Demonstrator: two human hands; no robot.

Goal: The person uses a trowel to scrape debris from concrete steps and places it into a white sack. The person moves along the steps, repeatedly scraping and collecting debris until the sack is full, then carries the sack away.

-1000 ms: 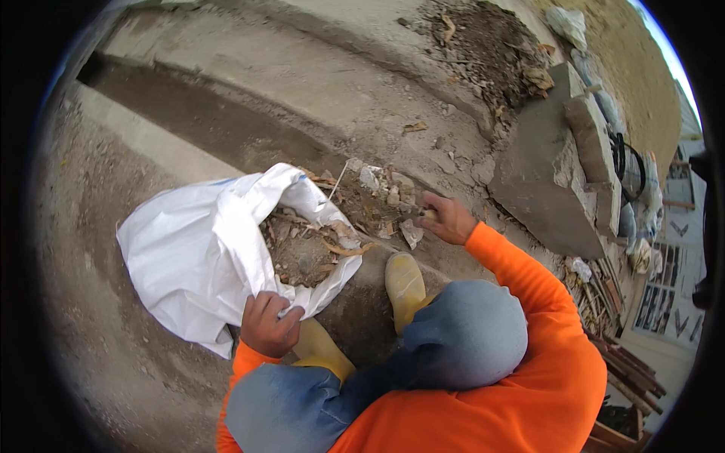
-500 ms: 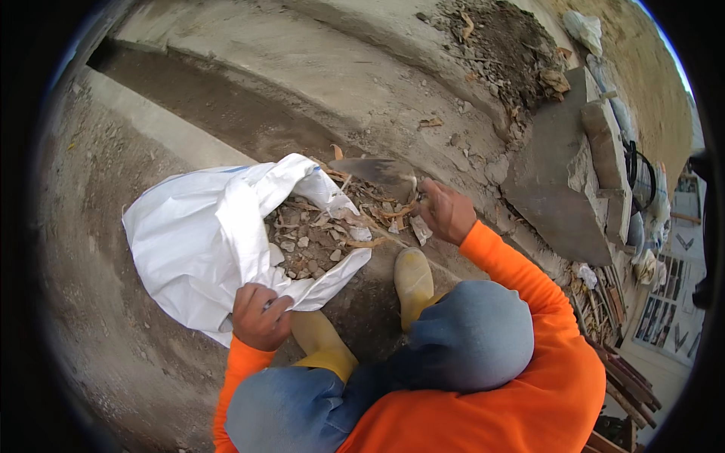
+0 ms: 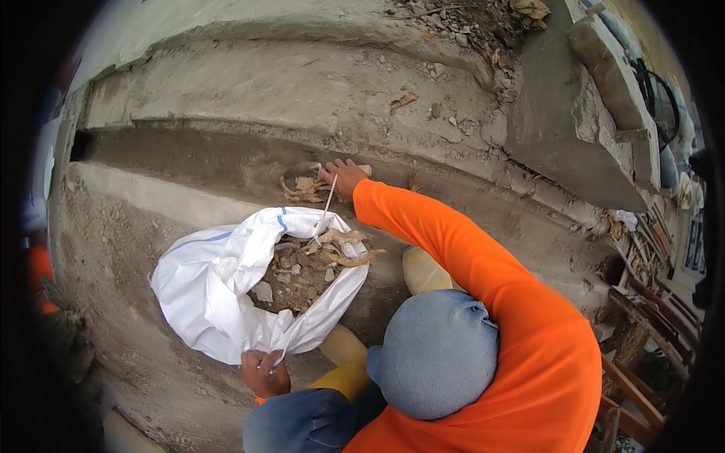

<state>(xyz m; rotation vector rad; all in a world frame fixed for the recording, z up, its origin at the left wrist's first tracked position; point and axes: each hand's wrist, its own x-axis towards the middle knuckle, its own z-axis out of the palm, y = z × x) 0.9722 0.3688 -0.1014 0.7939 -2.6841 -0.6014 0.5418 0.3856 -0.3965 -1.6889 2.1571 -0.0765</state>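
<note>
A white woven sack (image 3: pixel 200 283) with a blue stripe lies on its side, its mouth facing right. Inside it are stones, soil and dry leaves (image 3: pixel 343 253), and a thin white strip stands up from its rim. My left hand (image 3: pixel 264 373) is closed on the near edge of the mouth. Beyond the sack, my right hand (image 3: pixel 343 179) reaches into the shallow channel, gripping a trowel (image 3: pixel 365 171) whose pale handle end sticks out past the fingers. The blade is mostly hidden by debris and the hand. Dry leaves and a stone (image 3: pixel 303 186) lie beside it.
The concrete channel (image 3: pixel 174 158) runs across behind the sack. A broken concrete slab (image 3: pixel 559 113) stands at the far right, with a heap of soil (image 3: pixel 468 23) beside it. Wooden pieces (image 3: pixel 642 325) lie to the right. My yellow boots (image 3: pixel 424 270) stand close to the sack.
My right hand has moved left and away from me with the trowel, from beside the sack mouth into the channel. My left hand still holds the sack's edge. The view has turned.
</note>
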